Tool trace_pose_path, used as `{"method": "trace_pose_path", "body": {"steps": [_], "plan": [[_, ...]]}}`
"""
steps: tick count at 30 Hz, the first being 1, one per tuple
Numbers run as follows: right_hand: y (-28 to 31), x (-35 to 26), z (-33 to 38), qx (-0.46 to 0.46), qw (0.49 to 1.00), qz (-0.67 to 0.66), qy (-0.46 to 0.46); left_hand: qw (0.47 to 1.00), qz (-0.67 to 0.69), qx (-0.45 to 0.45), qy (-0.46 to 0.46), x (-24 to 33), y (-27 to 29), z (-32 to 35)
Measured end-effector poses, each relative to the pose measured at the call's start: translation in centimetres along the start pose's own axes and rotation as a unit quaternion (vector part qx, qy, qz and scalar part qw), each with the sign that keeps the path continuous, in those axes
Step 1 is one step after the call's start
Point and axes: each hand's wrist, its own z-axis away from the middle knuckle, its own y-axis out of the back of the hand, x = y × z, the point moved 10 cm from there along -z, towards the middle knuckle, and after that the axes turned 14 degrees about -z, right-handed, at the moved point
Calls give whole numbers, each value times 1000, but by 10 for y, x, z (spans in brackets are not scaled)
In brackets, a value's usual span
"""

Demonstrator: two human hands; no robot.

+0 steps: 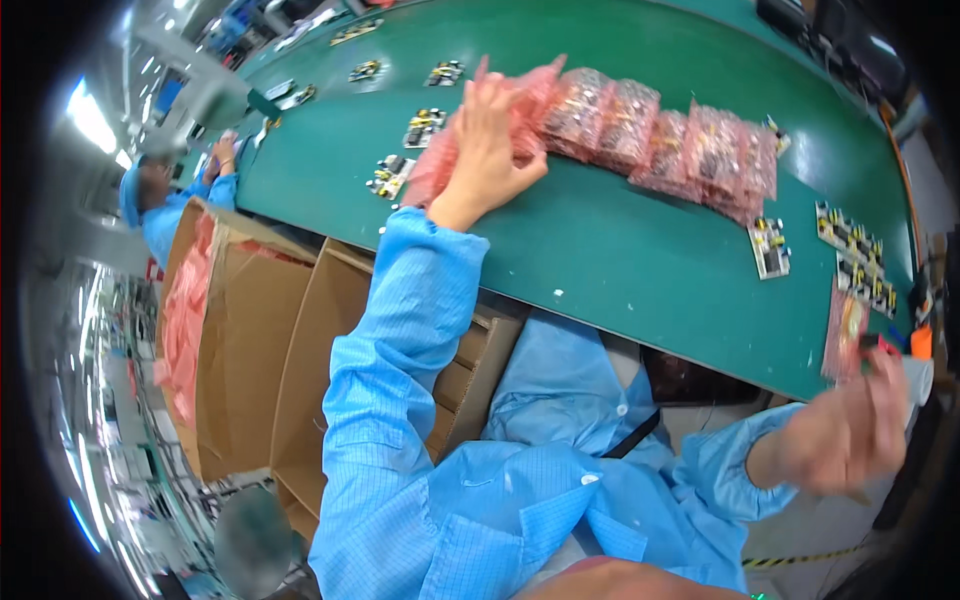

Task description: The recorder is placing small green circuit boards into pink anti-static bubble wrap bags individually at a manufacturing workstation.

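Note:
My left hand reaches over the green table with its fingers stretched out and thumb apart. It lies on pink bubble-wrap bags at the left end of a row. Along that row, more pink bubble bags hold circuit boards and overlap one another. At the table's near right edge my right hand is raised and blurred, its fingers smeared, so any hold is unclear. Just beyond it lies a pink bag with a board inside. A small dark and red item shows by its fingertips.
Loose circuit boards lie on the green table, including a single board and several joined boards at right. Open cardboard boxes, one with pink bags, stand at the left. A co-worker sits at the far left.

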Motion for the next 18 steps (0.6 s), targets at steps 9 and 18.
{"method": "trace_pose_path", "body": {"steps": [9,18], "plan": [[6,-82,-39,96,924,-342,139,942,275,-42,-188,210,-10,2],[28,-91,-53,72,971,-174,146,959,216,-79,-164,330,-90,-20]]}}
